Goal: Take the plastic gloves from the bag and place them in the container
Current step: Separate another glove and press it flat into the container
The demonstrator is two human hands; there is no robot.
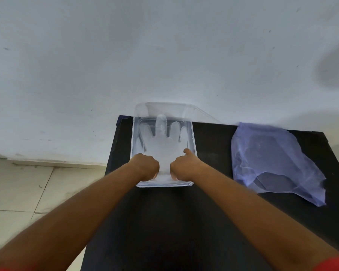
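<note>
A clear plastic glove (pixel 162 141) lies flat in the clear rectangular container (pixel 193 137) on the black table, fingers pointing away from me. My left hand (pixel 145 166) and my right hand (pixel 184 165) are both curled over the glove's cuff at the container's near end, pinching it on either side. The thin bluish plastic bag (pixel 272 153) lies crumpled on the table to the right of the container, apart from both hands.
The black table (pixel 164 222) stands against a white wall (pixel 164 55). The container's clear lid (pixel 184 109) leans against the wall behind it. Tiled floor (pixel 27 192) shows left of the table's edge.
</note>
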